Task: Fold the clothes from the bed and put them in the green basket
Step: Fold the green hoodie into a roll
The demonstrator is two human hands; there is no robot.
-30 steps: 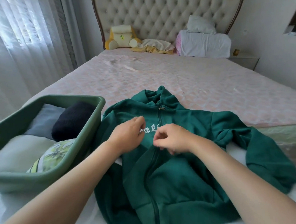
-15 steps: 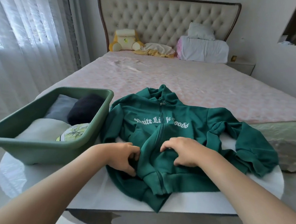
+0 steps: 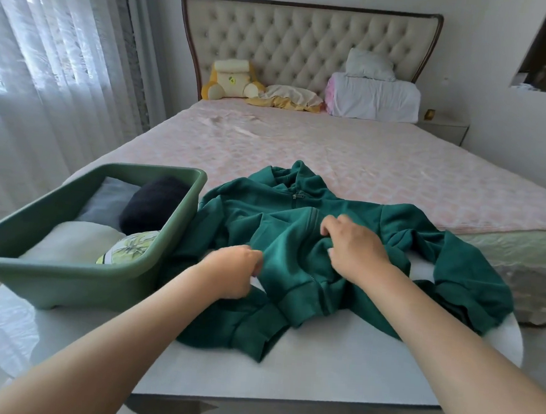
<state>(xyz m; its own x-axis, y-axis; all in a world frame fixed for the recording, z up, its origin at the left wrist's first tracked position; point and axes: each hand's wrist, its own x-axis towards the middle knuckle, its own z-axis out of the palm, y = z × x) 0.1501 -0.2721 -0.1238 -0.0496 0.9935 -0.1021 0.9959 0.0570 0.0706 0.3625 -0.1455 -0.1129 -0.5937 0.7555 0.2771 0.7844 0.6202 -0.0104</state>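
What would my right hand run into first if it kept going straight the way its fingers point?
Your right hand rests on the dark green zip-up hoodie, pointing away and slightly left. It would first meet more hoodie fabric, then its metal zipper pull, probably the pink bed cover beyond.

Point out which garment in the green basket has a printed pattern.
The leaf-print garment, in the near right corner of the green basket. The grey garment, black garment and white garment are all plain.

Cloth, plastic and gloss
The hoodie (image 3: 282, 236) is matt fleece; the basket (image 3: 66, 276) smooth, shiny plastic; the table (image 3: 318, 368) glossy white; the headboard (image 3: 293, 40) tufted padding framed in dark wood.
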